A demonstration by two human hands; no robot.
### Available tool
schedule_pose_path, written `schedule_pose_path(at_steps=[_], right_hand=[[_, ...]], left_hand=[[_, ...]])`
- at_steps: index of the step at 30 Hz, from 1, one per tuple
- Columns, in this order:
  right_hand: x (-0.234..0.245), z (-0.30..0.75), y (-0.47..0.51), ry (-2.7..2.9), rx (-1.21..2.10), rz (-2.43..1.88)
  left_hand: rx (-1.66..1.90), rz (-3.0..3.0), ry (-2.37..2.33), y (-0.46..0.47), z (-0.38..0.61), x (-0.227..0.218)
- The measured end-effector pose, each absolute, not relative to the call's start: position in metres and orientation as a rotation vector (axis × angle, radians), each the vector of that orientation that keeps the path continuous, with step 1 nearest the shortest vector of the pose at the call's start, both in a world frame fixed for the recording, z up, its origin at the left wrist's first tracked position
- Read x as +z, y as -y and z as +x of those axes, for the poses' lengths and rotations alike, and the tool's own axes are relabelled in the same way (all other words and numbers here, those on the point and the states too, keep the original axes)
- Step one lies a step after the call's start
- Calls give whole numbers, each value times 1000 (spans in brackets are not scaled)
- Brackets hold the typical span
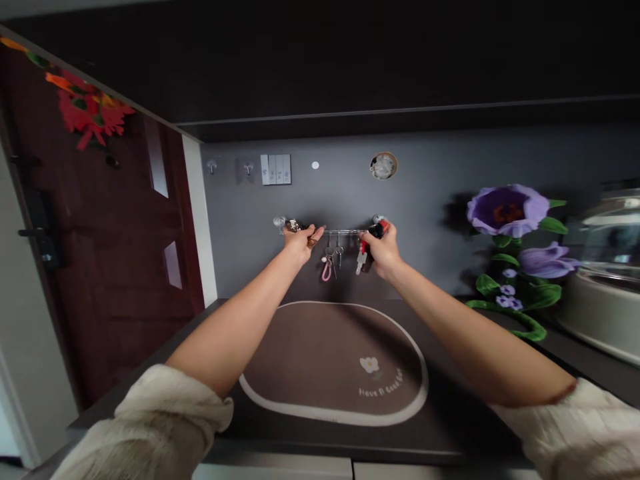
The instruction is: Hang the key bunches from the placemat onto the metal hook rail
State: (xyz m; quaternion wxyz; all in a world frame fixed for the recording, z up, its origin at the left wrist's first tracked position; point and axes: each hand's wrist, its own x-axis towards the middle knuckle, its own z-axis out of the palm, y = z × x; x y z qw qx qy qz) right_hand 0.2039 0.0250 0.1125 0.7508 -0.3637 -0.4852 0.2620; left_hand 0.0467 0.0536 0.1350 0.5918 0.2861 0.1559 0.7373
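Note:
Both hands reach forward to a clear hook rail (pixel 345 232) fixed on the grey wall. My left hand (pixel 300 245) is closed at its left end on a small bunch of keys (pixel 294 225), partly hidden by the fingers. At the right end, my right hand (pixel 385 252) grips a red-and-black set of keys (pixel 376 231). A silver key with a red head (pixel 361 261) dangles beside its fingers. Between the hands, a pink-looped key ring (pixel 327 268) and another small ring with a key (pixel 339 252) hang from the rail.
Below lies a brown oval mat (pixel 320 360) on the dark counter (pixel 450 427). A purple knitted flower (pixel 507 210) and a glass-topped appliance (pixel 607 287) stand at right. A dark shelf (pixel 350 67) overhangs. Clear hooks (pixel 248 169) and a labelled panel (pixel 276 169) are on the wall.

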Motion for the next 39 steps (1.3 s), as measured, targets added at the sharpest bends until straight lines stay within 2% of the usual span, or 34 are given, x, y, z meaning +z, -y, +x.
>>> schedule_pose_path(at_steps=[4,8,13,19,22,26,29,32,39], right_hand=[[75,211,9,1156,752,-978],[36,216,29,1258,884,-1301],[14,220,39,1527,699,-1699],[31,222,42,1875,441,-2042],[43,211,29,1718,360,-1952],[51,182,-9,1361,364,-1616],[50,157,-42,1213,350,-1543],[45,140,-67,1098,316,-1527],[52,134,-76,1025,347,-1424]], left_hand=[[1629,729,-387,-33,32,110],[1420,759,-635,-16,17,63],[1127,877,-978,1,-5,12],[950,1328,-1312,6,-29,-7],[806,1664,-1513,8,-36,-4],[678,2202,-1862,16,-38,3],[609,2374,-2021,20,-37,4],[546,2398,-1996,16,-37,1],[738,2239,-1723,0,-34,-12]])
